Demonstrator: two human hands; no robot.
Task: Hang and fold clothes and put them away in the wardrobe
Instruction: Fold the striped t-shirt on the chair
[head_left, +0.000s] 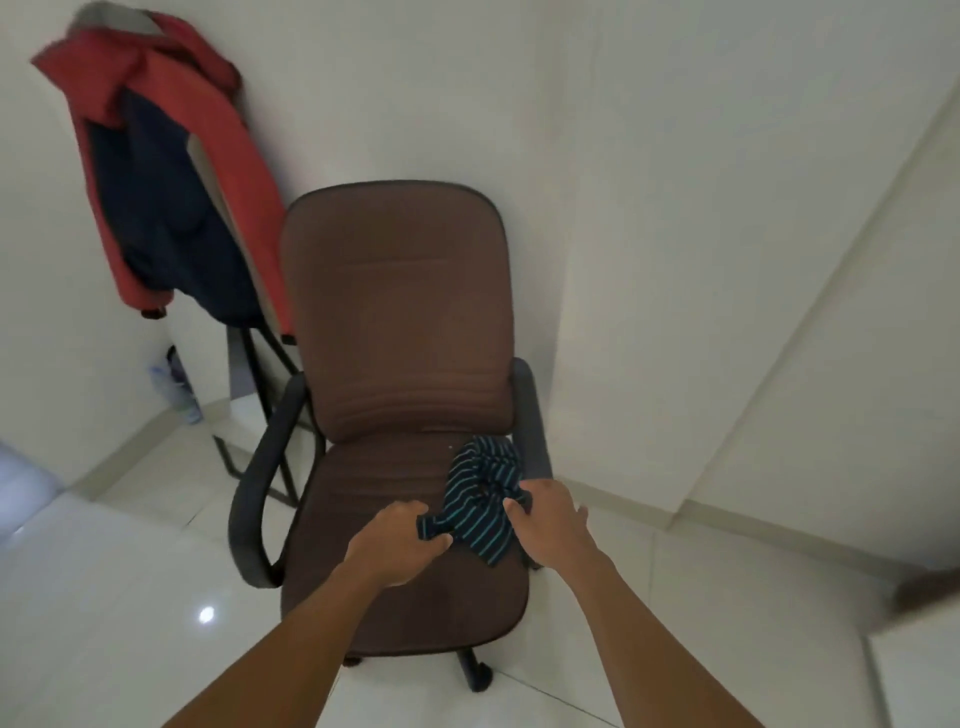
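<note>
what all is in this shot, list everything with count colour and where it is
office chair: one, brown with black armrests, centre, against the white wall
striped garment: one, dark with teal stripes, crumpled on the right side of the chair seat
jacket: one, red with a dark navy inside, draped over a stand at upper left
stand: one, black legs, behind the chair on the left
bottles: count unclear, pale and blurred, on the floor by the left wall
floor: white glossy tiles, all around the chair
left hand: one, grips the garment's near left corner
right hand: one, pinches the garment's right edge
</note>
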